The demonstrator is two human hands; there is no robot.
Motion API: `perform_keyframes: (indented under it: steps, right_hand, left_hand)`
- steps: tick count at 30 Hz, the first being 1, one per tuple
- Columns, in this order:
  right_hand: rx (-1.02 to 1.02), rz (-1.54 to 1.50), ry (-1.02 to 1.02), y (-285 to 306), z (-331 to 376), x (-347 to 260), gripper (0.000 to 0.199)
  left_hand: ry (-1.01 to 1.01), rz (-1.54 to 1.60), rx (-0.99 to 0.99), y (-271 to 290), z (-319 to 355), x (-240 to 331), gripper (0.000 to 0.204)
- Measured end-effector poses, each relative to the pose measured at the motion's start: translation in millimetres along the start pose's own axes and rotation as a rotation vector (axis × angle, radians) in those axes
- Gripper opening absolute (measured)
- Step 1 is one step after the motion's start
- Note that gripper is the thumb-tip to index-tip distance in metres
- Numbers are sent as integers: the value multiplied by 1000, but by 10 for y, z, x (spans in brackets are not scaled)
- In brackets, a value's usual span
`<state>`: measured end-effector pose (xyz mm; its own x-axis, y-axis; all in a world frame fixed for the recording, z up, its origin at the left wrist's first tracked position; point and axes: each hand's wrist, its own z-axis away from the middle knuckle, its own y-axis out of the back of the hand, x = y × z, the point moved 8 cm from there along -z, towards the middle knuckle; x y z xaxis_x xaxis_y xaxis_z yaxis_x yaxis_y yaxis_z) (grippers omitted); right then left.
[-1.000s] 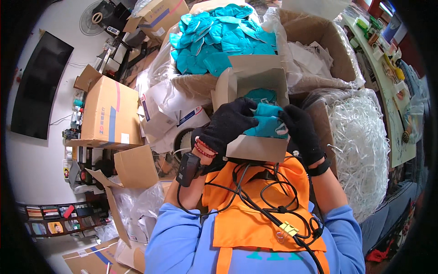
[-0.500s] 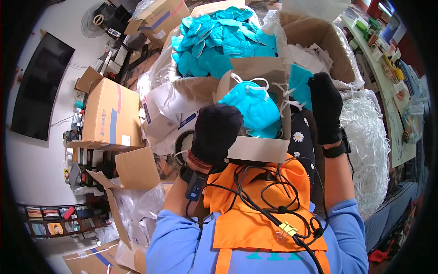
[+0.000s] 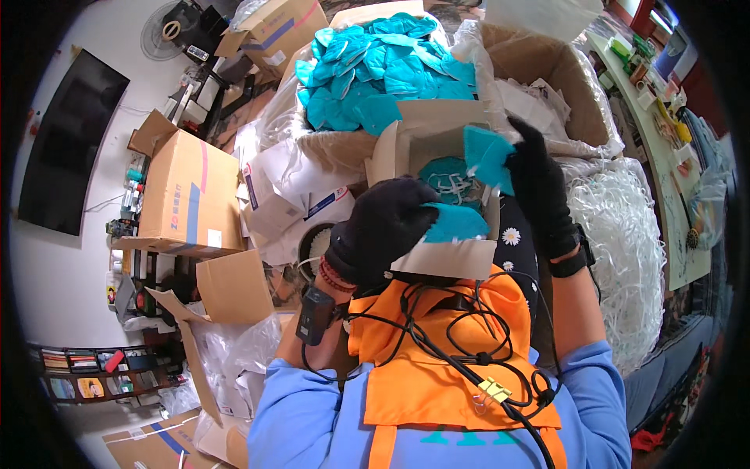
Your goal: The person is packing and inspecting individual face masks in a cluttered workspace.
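Note:
In black gloves, both my hands work over a small open carton [image 3: 441, 258] at my lap. My left hand [image 3: 383, 227] is closed on the edge of a teal face mask [image 3: 457, 223], tilted at the carton's near side. My right hand [image 3: 539, 187] pinches another folded teal mask [image 3: 486, 155] above the carton's right wall. Down inside the carton sits a teal mask with white ear straps [image 3: 449, 181]; how many lie under it is hidden.
Beyond the carton, a large plastic-lined box [image 3: 332, 144] is heaped with teal masks [image 3: 383, 66]. Another lined box [image 3: 586, 102] holds white scraps. White straps [image 3: 617, 250] pile up at right. Black cables [image 3: 461, 352] cross my orange apron [image 3: 437, 391]. Brown cartons [image 3: 183, 195] stand left.
My left hand has tipped its mask down and nearer, uncovering the carton's inside. My right hand has moved left, bringing its mask over the carton.

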<state>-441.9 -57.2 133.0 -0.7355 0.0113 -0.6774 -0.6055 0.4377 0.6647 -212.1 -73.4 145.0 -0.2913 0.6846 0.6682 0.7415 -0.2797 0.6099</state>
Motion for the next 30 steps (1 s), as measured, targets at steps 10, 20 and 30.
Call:
perform_keyframes:
  steps: [10,20,30]
  right_hand:
    - [-319,-877,-93,-368,302,-330,24]
    - [-244,-972,-386,-563,499,77,24]
    - [-186,-1175,-328,-540,437,9,30]
  left_hand:
    - [335,424,100,-188,-157,-397,20]
    - [596,1212,256,-423,30,-552,36]
    - [309,495,224,-464,95,-287,26]
